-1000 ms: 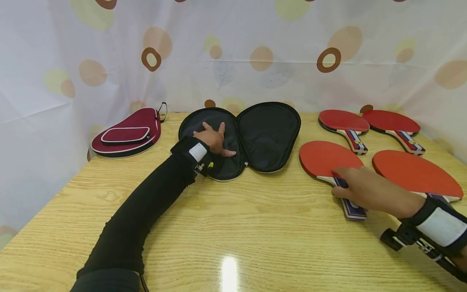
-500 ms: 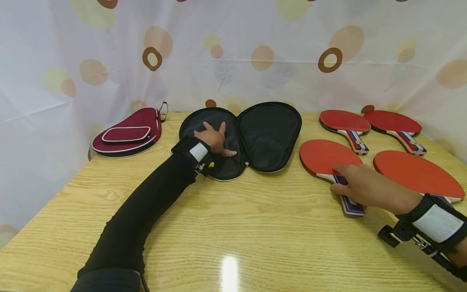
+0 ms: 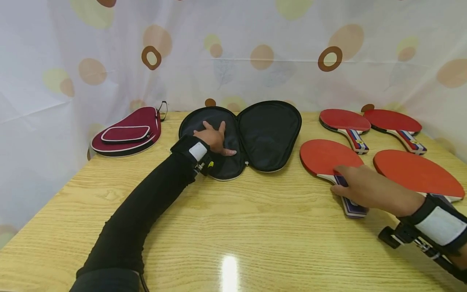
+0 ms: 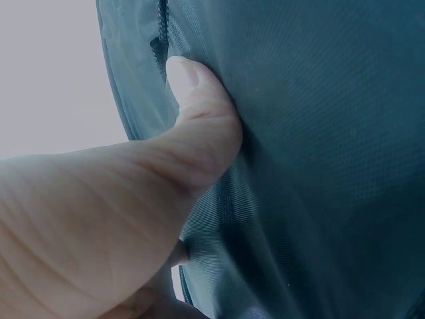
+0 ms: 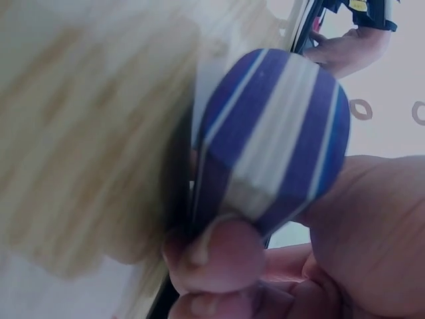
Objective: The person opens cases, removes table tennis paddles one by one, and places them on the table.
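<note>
A black paddle case (image 3: 270, 138) lies unfolded at the back middle of the table, its two halves side by side. My left hand (image 3: 213, 140) rests on the inside of the case's left half with fingers spread. In the left wrist view the thumb (image 4: 202, 113) lies against the dark fabric by a zipper. On the right, my right hand (image 3: 377, 190) grips the handle of a red table tennis paddle (image 3: 326, 154), which lies blade away from me. The right wrist view shows the striped blue-and-white handle end (image 5: 275, 133) with fingers curled against it.
Another red paddle (image 3: 417, 172) lies right of the gripped one, its handle partly behind my right wrist. Two more paddles (image 3: 344, 120) (image 3: 392, 121) lie at the back right. A maroon paddle case (image 3: 142, 121) with a small front pocket stands back left. A patterned curtain (image 3: 233, 52) hangs behind the table.
</note>
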Available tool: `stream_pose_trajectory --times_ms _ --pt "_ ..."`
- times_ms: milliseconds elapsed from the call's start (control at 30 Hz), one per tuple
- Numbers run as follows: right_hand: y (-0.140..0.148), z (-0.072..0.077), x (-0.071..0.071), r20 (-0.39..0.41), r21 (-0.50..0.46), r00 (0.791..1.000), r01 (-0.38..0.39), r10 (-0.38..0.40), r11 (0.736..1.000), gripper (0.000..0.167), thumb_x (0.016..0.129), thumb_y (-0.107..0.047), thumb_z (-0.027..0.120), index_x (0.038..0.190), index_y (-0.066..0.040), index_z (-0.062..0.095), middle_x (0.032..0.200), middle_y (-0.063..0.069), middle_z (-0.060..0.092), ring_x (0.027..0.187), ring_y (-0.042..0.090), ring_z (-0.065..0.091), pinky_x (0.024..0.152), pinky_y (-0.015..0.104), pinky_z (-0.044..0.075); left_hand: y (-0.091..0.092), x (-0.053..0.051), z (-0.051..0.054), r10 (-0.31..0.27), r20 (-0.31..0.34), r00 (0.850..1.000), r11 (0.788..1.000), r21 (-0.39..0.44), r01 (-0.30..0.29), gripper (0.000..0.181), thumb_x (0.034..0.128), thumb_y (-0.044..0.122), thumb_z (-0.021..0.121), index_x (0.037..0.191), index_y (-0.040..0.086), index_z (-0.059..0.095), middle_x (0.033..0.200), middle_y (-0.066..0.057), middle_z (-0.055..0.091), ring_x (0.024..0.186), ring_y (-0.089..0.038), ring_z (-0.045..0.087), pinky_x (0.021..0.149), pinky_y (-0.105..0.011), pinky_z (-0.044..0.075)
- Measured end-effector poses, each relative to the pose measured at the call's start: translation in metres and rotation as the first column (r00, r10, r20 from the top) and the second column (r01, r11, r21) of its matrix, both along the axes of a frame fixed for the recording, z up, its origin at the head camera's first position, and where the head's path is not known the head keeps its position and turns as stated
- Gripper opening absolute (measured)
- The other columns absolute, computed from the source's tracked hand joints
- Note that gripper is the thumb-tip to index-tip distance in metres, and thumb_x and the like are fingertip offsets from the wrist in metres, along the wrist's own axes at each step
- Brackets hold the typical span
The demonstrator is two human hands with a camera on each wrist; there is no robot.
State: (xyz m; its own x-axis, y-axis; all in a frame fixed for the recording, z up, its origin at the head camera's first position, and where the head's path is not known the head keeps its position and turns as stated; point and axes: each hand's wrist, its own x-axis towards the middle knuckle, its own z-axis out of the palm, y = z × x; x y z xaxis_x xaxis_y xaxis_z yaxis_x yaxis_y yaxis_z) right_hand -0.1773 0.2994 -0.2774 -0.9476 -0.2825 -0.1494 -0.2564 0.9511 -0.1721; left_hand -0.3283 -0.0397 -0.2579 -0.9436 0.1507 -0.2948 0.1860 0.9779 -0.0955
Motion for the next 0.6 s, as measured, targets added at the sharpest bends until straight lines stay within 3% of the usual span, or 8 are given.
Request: stream_pose_trajectory --times_ms 133,367,600 --pt "-0.0007 0.0007 0.0023 0.009 -0.007 1.0 0.004 -0.004 1.0 0.065 0.1 -0.025 0.062 0.138 0.021 0.037 0.074 0.005 0.054 0.058 0.012 0.056 0.055 0.031 0.045 0.0007 -0.0017 -0.0005 0.004 0.002 1.0 1.0 -0.002 -0.004 0.108 0.0923 0.07 0.053 0.162 0.015 -0.007 0.161 -0.037 -0.001 0.143 -0.06 0.019 0.118 -0.06 0.021" --pt "0.0003 0.0011 0.0013 0.031 0.01 0.999 0.027 -0.027 1.0 0.069 0.099 -0.027 0.064 0.14 0.02 0.037 0.083 0.008 0.059 0.062 0.013 0.058 0.054 0.031 0.044 0.0016 -0.0022 -0.0007 0.002 -0.001 1.0 1.0 -0.006 -0.002 0.109 0.092 0.07 0.053 0.162 0.014 -0.007 0.161 -0.037 0.0 0.143 -0.06 0.02 0.118 -0.06 0.022" --pt "0.0003 0.0035 0.0048 0.039 -0.003 0.999 0.025 -0.025 1.0 0.07 0.1 -0.034 0.062 0.14 0.018 0.037 0.071 0.002 0.054 0.054 0.011 0.054 0.054 0.032 0.041 0.0002 -0.0002 0.0015 0.016 0.023 1.0 1.0 0.001 -0.016 0.108 0.0912 0.072 0.053 0.163 0.018 -0.007 0.162 -0.034 -0.001 0.144 -0.059 0.018 0.117 -0.061 0.022"
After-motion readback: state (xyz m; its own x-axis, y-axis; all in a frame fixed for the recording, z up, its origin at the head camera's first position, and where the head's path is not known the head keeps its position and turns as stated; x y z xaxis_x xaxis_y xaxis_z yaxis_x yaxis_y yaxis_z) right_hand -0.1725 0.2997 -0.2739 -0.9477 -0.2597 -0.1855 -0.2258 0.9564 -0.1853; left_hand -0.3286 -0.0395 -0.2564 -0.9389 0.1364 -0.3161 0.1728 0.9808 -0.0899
